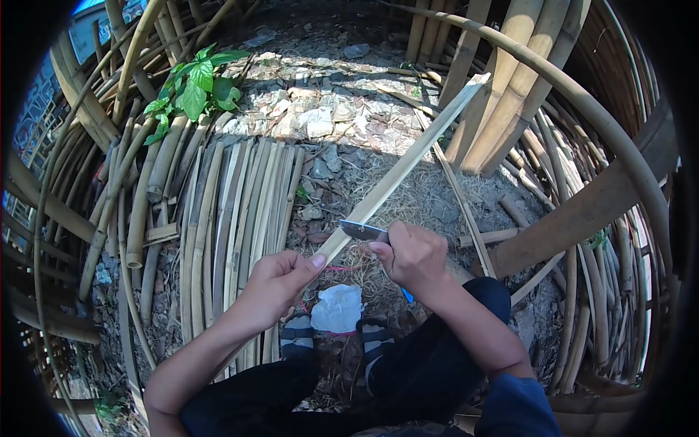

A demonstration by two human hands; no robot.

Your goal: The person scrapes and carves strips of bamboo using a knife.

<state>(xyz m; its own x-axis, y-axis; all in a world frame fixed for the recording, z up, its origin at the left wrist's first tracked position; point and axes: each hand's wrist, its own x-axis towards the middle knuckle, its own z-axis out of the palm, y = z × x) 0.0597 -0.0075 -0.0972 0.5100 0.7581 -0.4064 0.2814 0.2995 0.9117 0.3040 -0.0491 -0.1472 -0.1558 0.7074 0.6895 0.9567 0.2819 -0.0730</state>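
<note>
A long pale bamboo strip (pixel 415 156) runs diagonally from my hands up to the right, its far end near some thick upright poles. My left hand (pixel 280 280) is closed on its near end, with the thumb lying along the top. In my right hand (pixel 413 255) is a knife (pixel 364 231), its fingers wrapped round the handle, which they mostly hide. The blade lies across the strip, a little beyond my left thumb.
Many split bamboo strips (pixel 244 211) lie side by side at the left. Thick bamboo poles (pixel 513 87) stand at the upper right, and a curved pole arches over the right side. A white crumpled piece (pixel 337 309) lies between my feet. A leafy plant (pixel 195 91) grows at upper left.
</note>
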